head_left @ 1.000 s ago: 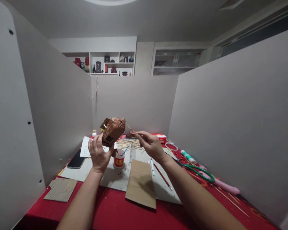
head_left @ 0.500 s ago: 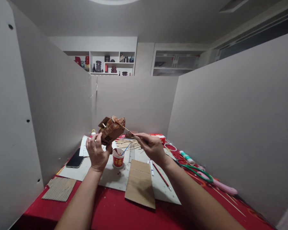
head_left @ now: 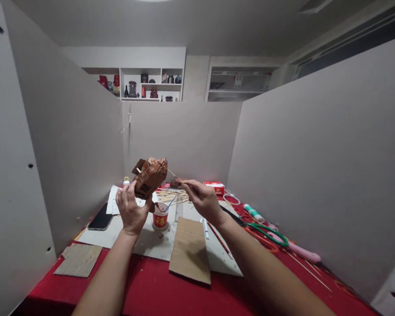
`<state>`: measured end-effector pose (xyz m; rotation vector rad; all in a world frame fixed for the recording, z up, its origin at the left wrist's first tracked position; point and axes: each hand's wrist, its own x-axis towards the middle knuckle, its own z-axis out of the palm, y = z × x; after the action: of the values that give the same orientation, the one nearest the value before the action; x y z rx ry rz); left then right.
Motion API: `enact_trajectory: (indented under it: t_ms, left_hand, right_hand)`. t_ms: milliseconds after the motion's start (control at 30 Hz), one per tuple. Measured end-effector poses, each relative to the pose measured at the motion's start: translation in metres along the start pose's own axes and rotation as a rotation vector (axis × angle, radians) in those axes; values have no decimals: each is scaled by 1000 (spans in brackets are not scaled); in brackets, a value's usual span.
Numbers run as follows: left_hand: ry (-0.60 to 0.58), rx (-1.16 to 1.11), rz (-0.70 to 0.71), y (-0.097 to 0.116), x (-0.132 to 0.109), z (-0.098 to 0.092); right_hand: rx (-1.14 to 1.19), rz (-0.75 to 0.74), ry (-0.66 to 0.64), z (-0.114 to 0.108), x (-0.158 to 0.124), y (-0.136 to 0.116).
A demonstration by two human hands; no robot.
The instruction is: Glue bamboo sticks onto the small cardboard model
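My left hand [head_left: 131,210] is closed around the lower end of a brown cardboard model [head_left: 151,179], tilted up above the table. Black printing and orange-brown patches mark its side, and a small white stub sticks out at its left. Between the thumb and fingers of my right hand [head_left: 202,199] is a thin wooden stick [head_left: 173,174], its far tip at the model's right end. Whether the tip touches the surface I cannot tell. Below the model stands a red and white paper cup [head_left: 160,218] with a blue stick [head_left: 171,203] leaning in it.
A cardboard piece [head_left: 191,252] lies in front, a corrugated piece [head_left: 78,260] and a phone [head_left: 100,217] at left. Thin wooden sticks [head_left: 174,195] are piled behind the cup. Green-handled scissors [head_left: 266,232], a pink-handled tool [head_left: 304,253] and a glue bottle [head_left: 253,212] lie right. Grey panels [head_left: 181,136] enclose the table.
The model has turned slightly, showing more of its printed side. The stick's tip has shifted from across the model's upper face to its right edge. The camera view has moved a little.
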<state>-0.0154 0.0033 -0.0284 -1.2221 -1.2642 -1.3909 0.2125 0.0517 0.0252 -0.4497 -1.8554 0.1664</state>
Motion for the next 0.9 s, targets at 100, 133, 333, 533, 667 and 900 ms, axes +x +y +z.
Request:
enact_trajectory:
  t_ms: [100,133,333,533,667,900]
  left_hand:
    - [-33,-46,-33,2,0,0]
    - [-35,-62,-43,2,0,0]
    - [-82,-163,-143,7,1,-2]
    - [-116,-224,-207,10,4,-4]
    - [-131,-234,-208,12,5,-5]
    - [-146,-247,-225,15,6,-7]
  right_hand:
    - [-2,70,75,-4,4,9]
    - [8,87,93,-5,5,11]
    - [40,36,49,4,-3,9]
    - [19,-18,-62,14,-10,3]
    - [9,-40,-6,8,-8,4]
    - [-95,-143,-104,14,-10,15]
